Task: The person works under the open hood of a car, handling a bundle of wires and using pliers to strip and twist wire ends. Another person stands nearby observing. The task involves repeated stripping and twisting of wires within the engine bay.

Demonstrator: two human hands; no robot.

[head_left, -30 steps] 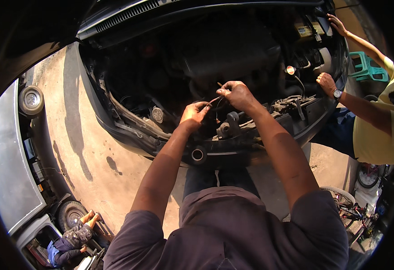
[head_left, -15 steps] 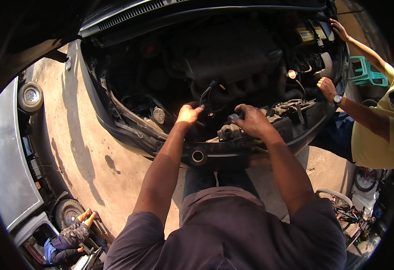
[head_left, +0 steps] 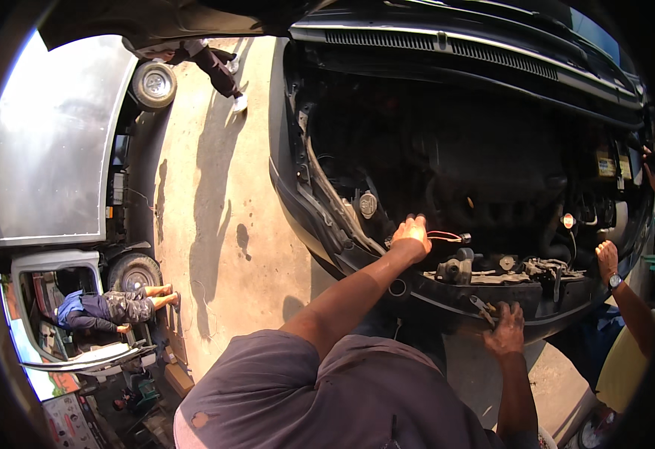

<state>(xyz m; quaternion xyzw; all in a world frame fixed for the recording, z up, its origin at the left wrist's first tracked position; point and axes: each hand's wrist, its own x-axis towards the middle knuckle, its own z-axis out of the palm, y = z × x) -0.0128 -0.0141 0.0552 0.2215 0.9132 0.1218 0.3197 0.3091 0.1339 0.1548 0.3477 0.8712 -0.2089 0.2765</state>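
Observation:
My left hand (head_left: 411, 236) reaches over the front of a car's engine bay, its fingers closed round a thin wire lead (head_left: 443, 236). The lead sticks out to the right and ends in a small dark connector (head_left: 465, 239). Lower and to the right, at the outer side of the front bumper (head_left: 447, 290), my right hand (head_left: 505, 331) grips what looks like a pair of pliers (head_left: 483, 308), its metal end pointing up and left. Behind my hands lies a dark engine cover (head_left: 492, 161), mostly in shadow.
A co-worker's hand (head_left: 607, 258) with a wristwatch rests at the bay's right side, near the battery (head_left: 613, 166). At the left stands a grey truck (head_left: 50, 150), with a person (head_left: 118, 310) bent into its cab. Another person (head_left: 219, 71) walks at the top left.
My view has swung left. My right hand has come back from the engine bay to the bumper and now has pliers. My left hand still holds the wire lead. A walking person has appeared.

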